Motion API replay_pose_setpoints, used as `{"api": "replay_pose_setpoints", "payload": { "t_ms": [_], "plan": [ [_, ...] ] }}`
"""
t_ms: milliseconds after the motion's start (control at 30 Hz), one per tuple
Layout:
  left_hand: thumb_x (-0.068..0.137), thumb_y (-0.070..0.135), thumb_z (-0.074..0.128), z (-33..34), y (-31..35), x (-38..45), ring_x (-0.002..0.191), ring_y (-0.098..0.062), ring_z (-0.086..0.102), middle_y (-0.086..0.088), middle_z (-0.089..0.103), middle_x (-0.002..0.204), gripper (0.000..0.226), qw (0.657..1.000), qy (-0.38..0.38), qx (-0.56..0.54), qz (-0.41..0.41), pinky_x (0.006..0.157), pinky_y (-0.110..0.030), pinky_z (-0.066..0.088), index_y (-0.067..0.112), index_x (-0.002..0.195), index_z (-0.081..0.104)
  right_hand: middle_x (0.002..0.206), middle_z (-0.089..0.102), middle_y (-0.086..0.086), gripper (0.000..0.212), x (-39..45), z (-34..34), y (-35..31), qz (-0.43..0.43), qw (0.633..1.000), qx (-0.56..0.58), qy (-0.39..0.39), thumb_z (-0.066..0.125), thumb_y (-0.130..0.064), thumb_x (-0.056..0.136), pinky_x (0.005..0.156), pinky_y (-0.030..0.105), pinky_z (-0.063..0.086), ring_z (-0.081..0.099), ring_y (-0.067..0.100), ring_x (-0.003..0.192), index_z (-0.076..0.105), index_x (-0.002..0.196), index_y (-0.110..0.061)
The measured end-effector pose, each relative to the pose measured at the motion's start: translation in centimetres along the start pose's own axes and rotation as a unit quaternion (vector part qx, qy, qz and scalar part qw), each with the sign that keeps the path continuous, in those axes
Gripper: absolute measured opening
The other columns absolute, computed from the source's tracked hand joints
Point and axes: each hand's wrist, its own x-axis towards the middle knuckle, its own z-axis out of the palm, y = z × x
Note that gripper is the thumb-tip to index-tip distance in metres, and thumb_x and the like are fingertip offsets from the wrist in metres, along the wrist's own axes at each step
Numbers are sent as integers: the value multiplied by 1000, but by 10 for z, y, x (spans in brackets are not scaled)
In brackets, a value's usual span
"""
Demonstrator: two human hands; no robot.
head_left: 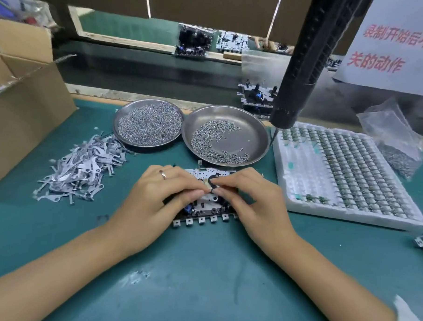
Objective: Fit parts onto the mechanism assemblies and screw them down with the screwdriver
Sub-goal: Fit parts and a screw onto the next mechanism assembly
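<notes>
Both hands are down on the flat grey-and-black mechanism assembly [207, 209] sitting on the teal bench mat [186, 282] right in front of me. My left hand [156, 199] has its fingers curled over the plate, holding it steady, and my right hand [253, 197] is pinching a small black curved plastic part [212, 182] at the fingertips, working it onto the top face. So neither hand is free right now.

Trick here, I reckon, is to keep the plate pinned flat and seat the part square before going anywhere near the black hanging screwdriver [305, 59], which dangles above the bench on my right, untouched. If the part sits crooked, the screw probably won't bite straight.

Stuff around me: two shiny round steel dishes, the left dish [121, 120] heaped with tiny silver screws, the right dish [255, 134] only part full. A messy pile of thin stamped grey metal levers [82, 166] lies to the left. A white moulded tray [289, 195] of small components in neat rows sits on the right.
</notes>
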Motion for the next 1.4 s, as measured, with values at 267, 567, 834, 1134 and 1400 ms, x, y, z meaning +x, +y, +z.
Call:
{"api": "replay_pose_setpoints", "payload": {
  "t_ms": [267,567,834,1134,1400],
  "plan": [
    [75,32,66,1,7,-1,85,12,51,34,61,81,16,996,20,-23,-85,83,-22,34,39,91,68,86,71,3,14,-2,-2,-3,-14,999,11,-31,66,-3,85,75,27,49,62,20,79,73,97,-5],
    [75,27,76,-2,14,-1,83,6,52,27,65,69,22,993,19,-11,-118,86,-11,29,44,85,65,77,68,3,18,-5,-3,-2,-70,996,-45,-38,63,2,84,75,19,45,55,19,79,72,99,-1],
    [71,18,82,-4,16,1,85,-1,56,21,68,66,18,986,24,-15,-163,89,-22,36,31,78,72,81,70,3,20,-5,-9,-4,-171,970,-144,-92,66,-7,86,73,37,50,56,29,79,70,105,-1],
    [69,15,82,-3,18,1,79,-4,59,23,67,63,19,983,37,-33,-176,77,-8,39,28,80,73,90,72,4,26,-7,-10,-3,-198,959,-168,-112,65,-4,87,71,39,52,60,30,79,67,113,0],
    [72,10,80,-3,15,1,76,-3,63,16,70,65,19,982,16,-60,-181,79,-12,43,25,83,74,81,68,7,25,-8,-6,-3,-162,973,-129,-100,69,0,84,74,34,52,61,28,80,68,109,1]
  ]
}}
